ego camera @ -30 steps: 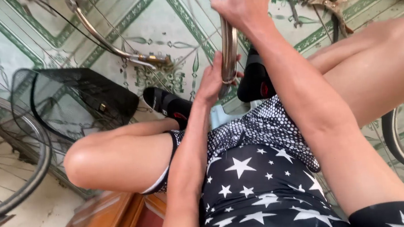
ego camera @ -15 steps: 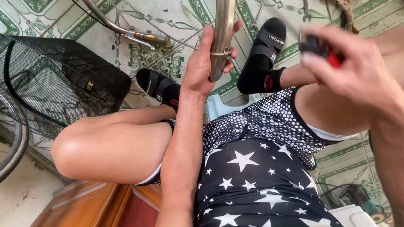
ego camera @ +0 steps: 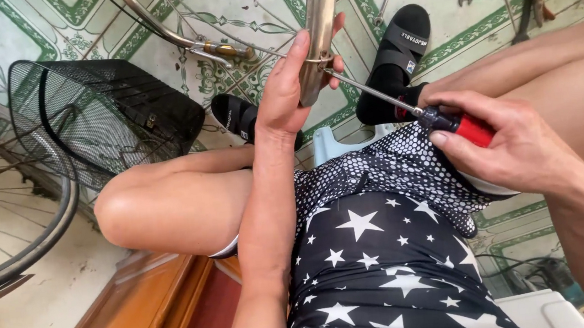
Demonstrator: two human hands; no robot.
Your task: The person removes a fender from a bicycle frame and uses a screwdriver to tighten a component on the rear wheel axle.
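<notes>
- Left hand [ego camera: 290, 93] is wrapped around the curved metal fender [ego camera: 319, 33], fingers curled shut on its lower end, thumb up along the near edge.
- Right hand [ego camera: 511, 143] is clenched on the red-handled screwdriver [ego camera: 445, 119]; its shaft slants up-left, tip meeting the fender just beside the left fingers.
- Left forearm rises steeply between the knees; the right one comes in from the lower right.
- Black mesh basket [ego camera: 94, 112] and bicycle wheel [ego camera: 18, 212] sit well apart on the left; green-patterned tile floor [ego camera: 248, 4] lies open beyond.
</notes>
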